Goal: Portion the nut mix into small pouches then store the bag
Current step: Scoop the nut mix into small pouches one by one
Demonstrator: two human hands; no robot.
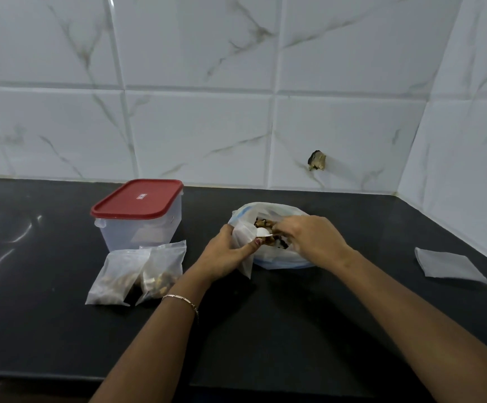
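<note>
The big clear bag of nut mix (271,258) lies open on the black counter, brown nuts showing at its mouth. My left hand (224,254) grips a small empty pouch (243,242) held upright against the bag's left side. My right hand (309,238) reaches into the bag and holds a small white spoon (262,232) whose bowl points at the pouch's mouth. Two filled pouches (137,274) with nuts lie side by side left of my left arm.
A clear plastic box with a red lid (137,213) stands behind the filled pouches. One flat empty pouch (448,264) lies at the far right near the side wall. The tiled wall closes the back, and the counter's front edge (236,385) runs below my arms.
</note>
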